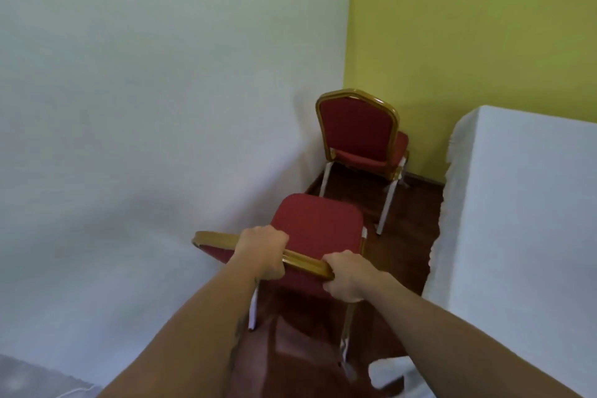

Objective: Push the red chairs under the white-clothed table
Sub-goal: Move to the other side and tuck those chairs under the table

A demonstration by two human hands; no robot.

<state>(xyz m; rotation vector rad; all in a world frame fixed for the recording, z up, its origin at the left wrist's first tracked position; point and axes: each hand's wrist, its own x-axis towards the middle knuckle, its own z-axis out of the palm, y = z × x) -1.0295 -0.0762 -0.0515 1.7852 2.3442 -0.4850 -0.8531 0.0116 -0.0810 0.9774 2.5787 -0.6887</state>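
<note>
The white-clothed table (145,107) occupies the left and centre of the head view, its cloth falling to the dark wood floor (403,236). Just to the right of its edge stands the near red chair (318,223), with a gold-coloured frame and white legs; the left end of its backrest top rail lies against or over the cloth, and its seat sits beside the table edge, not under it. The left hand (262,252) is closed over the top rail near its middle, fingers wrapped to the far side. The right hand (347,276) is closed around the right corner of the same rail. Both bare forearms extend up from the bottom of the frame. Beyond the near chair, well apart from both hands, the far red chair (358,129) stands in the corner between the table and the yellow wall (468,26), its seat outside the cloth. At the far right, 1 second white-draped table (523,203) stands near both chairs, with floor between.
</note>
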